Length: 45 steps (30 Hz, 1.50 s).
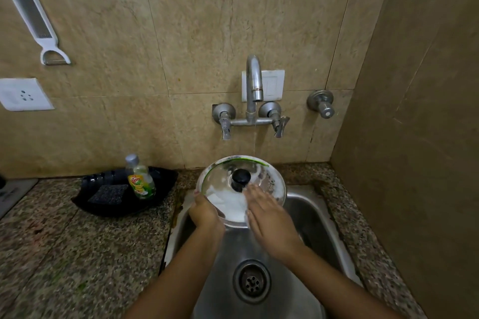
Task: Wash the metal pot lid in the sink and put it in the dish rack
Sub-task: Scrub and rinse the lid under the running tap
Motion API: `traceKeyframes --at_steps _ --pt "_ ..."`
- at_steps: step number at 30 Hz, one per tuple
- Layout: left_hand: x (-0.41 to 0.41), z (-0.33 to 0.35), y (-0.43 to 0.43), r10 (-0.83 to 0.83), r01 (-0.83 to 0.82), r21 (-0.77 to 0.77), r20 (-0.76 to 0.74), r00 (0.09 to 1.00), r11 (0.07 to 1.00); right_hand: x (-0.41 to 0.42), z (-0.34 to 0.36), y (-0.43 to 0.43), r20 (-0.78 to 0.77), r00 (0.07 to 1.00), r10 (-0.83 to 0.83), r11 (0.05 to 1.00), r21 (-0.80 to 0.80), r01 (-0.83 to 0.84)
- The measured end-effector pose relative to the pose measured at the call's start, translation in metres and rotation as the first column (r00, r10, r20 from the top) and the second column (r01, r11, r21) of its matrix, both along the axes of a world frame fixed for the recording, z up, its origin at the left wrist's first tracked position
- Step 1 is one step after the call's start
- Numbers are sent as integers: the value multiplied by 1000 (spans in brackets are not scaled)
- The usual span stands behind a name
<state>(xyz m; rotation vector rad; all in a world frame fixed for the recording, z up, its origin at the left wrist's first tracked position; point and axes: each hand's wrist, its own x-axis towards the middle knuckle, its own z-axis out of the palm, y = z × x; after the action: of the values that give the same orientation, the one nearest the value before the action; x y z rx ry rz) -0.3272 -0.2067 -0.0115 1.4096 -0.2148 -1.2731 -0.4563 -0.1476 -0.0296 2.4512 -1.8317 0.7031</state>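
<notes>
The round metal pot lid [269, 179] with a black knob is tilted over the back of the steel sink [318, 217], with white foam on its lower half and a green smear along its top rim. My left hand [204, 212] grips the lid's lower left edge. My right hand [267, 217] lies flat, fingers together, on the foamy face just below the knob. A thin stream of water falls from the tap [254, 80] onto the lid's upper right. No dish rack is in view.
A black tray [160, 184] on the granite counter at left holds a dish-soap bottle [141, 179] and a dark scrub pad [108, 193]. A grater-peeler [36, 23] and a socket [23, 94] are on the wall. The drain [251, 281] is near me. A side wall stands at right.
</notes>
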Motion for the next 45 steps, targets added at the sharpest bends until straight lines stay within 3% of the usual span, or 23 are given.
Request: traceKeyframes --at_steps 5,9,13,17,19,21,23,26,29,32,34,35,37,39,41,42,45 --pt "-7 4 0 -52 51 -27 -17 999 998 2 6 -7 -110 942 317 948 50 -313" --pt "-26 3 1 -146 149 -90 41 988 985 8 18 -30 -36 978 207 978 19 -206" --pt "-15 4 -12 -179 188 -92 96 979 978 -27 6 -7 -120 936 330 943 89 -321" --pt "-12 -3 -14 -164 171 -57 105 981 984 -63 13 -14 39 993 108 994 17 -109" --pt "-14 -1 -12 -140 142 -48 47 989 989 -47 15 -14 89 993 81 997 -13 -80" --pt "-14 3 -13 -115 115 -82 3 993 990 -25 13 -7 9 979 205 979 7 -205" --pt "-13 5 -14 -106 110 -143 35 994 984 -6 11 -8 -184 948 259 964 -15 -266" --pt "-19 -1 -6 -135 171 -232 163 977 957 26 27 -35 -357 929 95 990 -64 -126" --pt "-20 -4 -2 -159 213 -240 224 961 947 37 51 -67 -413 910 -32 987 133 95" --pt "-17 0 -3 -149 213 -268 240 959 940 16 70 -79 -407 876 -258 894 244 377" --pt "-14 0 -3 -165 244 -286 276 947 926 4 73 -79 -355 864 -358 800 359 480" --pt "-13 -1 -2 -173 256 -281 289 942 925 3 72 -79 -357 856 -374 775 386 500" --pt "-12 -4 -4 -194 277 -264 299 934 924 13 61 -79 -356 878 -319 835 332 438" --pt "-12 -5 -6 -228 308 -256 300 926 916 30 46 -68 -309 938 -156 950 213 228" --pt "-12 -3 -9 -244 318 -259 281 928 912 35 39 -59 -305 952 17 985 170 37" --pt "-12 -1 -9 -242 315 -267 273 931 911 32 39 -62 -312 950 -5 987 149 54" --pt "-16 5 -6 -264 346 -291 286 921 892 9 52 -83 -266 894 -361 883 211 419"
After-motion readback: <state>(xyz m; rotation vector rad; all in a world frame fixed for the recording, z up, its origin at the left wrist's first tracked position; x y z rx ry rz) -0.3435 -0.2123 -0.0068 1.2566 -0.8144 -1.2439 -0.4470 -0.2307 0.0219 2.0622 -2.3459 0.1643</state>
